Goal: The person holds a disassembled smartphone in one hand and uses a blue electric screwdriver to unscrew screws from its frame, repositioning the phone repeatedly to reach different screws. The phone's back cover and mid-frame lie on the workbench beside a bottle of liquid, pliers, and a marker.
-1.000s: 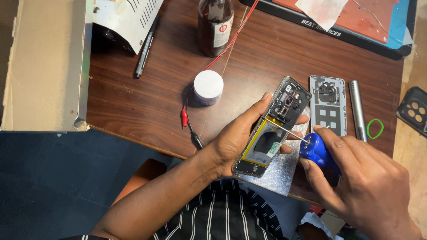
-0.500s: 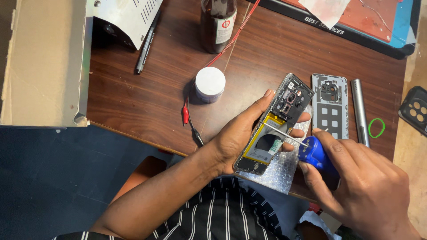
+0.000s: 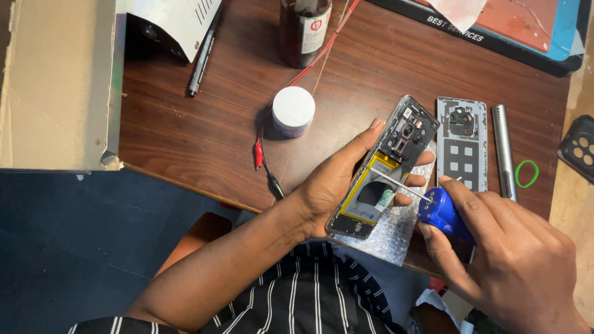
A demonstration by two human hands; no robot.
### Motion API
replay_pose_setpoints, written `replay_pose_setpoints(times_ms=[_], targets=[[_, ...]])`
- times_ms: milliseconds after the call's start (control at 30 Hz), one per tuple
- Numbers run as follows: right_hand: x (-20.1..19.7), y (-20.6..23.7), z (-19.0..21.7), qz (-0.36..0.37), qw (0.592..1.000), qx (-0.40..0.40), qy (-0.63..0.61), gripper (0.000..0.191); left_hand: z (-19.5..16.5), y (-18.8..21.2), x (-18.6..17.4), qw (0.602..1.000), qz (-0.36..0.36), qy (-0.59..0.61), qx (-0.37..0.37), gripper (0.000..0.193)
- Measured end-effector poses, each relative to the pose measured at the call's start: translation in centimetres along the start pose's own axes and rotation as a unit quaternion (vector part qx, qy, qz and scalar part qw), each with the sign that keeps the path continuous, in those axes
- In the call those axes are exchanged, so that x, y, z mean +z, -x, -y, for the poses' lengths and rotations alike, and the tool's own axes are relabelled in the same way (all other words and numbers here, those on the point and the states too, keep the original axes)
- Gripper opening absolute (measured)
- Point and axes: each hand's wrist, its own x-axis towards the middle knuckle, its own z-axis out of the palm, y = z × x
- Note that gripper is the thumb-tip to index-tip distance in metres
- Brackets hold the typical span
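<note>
Left hand [image 3: 334, 185] cradled opened phone [image 3: 383, 167] by edges, light & prob fragile w/ internals bared; right hand [image 3: 513, 260] clenched blue screwdriver [image 3: 442, 211]

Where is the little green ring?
In the head view, the small green rubber ring lies on the brown wooden table at the far right, between the silver metal cylinder and the black phone case.

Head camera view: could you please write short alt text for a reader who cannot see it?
A left hand holds an opened phone above a brown table while the right hand points a blue-handled screwdriver into it. A phone back cover and a small white jar lie nearby.
</note>
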Motion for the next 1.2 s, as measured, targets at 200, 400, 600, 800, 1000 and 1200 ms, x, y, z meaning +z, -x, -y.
replay_pose_setpoints(times_ms=[200,400,600,800,1000,1200], targets=[[-0.1,0.1,0.5,-0.034,0.999,-0.035,-0.021,0.053,-0.2,0.0,0.1,1.0,-0.005,-0.002,-0.006,0.068],[-0.3,0.3,0.5,-0.027,0.999,-0.028,-0.002,0.054,-0.2,0.1,0.3,0.999,-0.01,-0.035,0.003,0.071],[-1.0,0.2,0.5,-0.001,0.999,-0.012,0.043,0.059,-0.3,0.1,0.5,0.999,-0.015,-0.03,0.01,0.07],[-1.3,0.2,0.4,-0.004,0.998,-0.036,0.059,0.06,-0.3,0.0,0.6,0.999,-0.018,-0.041,0.011,0.069],[-1.5,0.1,0.1,0.027,0.997,-0.038,0.063,0.064,-0.3,0.0,0.6,0.999,-0.021,-0.041,0.012,0.07],[-1.4,0.1,0.2,0.02,0.998,-0.042,0.049,0.064,-0.2,0.0,0.5,0.999,-0.019,-0.043,0.016,0.069]])
